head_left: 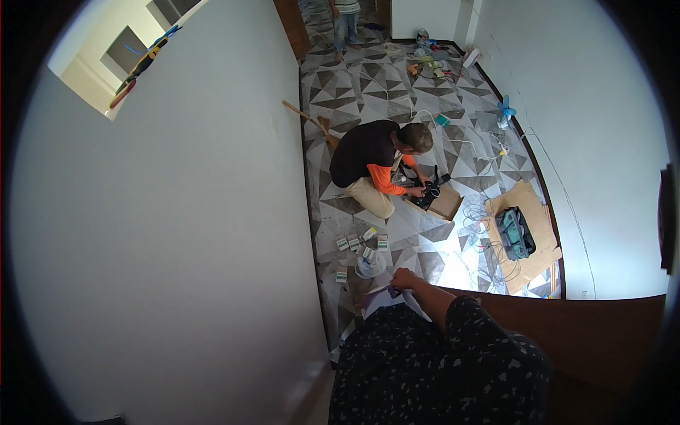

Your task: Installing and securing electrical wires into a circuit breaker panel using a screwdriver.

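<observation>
My right hand [404, 278] is closed at the edge of a white and purple sheet-like thing [388, 296] in front of my body. What kind of thing it is I cannot make out. My dark spotted sleeve comes in from the right. My left hand does not show. On the floor just beyond lie several small white and green boxes [354, 243] and a clear plastic bag [370, 266].
A person [368, 159] with orange sleeves crouches over an open cardboard box [445, 204], handling black gear. Right of them, a tool bag [515, 234] rests on flattened cardboard [536, 205] among loose wires. Tools with coloured handles [145, 62] lie on the wall opening's ledge. Another person [346, 25] stands far back.
</observation>
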`<action>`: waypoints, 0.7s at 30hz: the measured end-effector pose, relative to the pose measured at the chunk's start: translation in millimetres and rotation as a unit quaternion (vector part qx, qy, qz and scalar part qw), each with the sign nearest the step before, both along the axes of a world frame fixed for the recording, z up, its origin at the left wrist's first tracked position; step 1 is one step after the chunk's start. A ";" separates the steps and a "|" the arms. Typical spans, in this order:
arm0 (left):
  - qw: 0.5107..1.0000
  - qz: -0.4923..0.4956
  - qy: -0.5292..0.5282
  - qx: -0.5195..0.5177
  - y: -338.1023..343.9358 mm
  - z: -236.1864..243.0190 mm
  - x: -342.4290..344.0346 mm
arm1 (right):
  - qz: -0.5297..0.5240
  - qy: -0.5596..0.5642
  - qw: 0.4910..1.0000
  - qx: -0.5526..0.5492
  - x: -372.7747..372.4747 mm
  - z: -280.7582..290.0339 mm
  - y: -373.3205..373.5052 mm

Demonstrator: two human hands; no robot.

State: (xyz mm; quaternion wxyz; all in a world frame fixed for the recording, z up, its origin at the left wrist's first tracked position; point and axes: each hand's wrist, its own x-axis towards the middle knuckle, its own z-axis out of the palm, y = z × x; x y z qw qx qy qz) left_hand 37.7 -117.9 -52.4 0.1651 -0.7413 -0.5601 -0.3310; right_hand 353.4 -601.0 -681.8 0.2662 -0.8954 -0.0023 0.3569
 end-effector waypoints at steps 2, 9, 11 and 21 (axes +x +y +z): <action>1.000 0.019 -0.003 -0.006 -1.0 -0.1 4.4 | -0.002 -0.005 0.999 -0.032 2.2 -2.2 -2.6; 1.000 -0.011 -0.001 0.015 7.9 -5.9 0.7 | 0.022 0.018 0.999 -0.033 3.5 8.4 -5.6; 0.999 0.017 -0.039 -0.024 -3.2 -2.7 15.8 | -0.001 0.033 0.999 -0.020 1.3 0.8 -9.6; 0.998 -0.028 -0.040 -0.031 -2.6 -0.8 4.4 | -0.006 0.038 0.999 -0.013 -4.9 -1.3 -5.1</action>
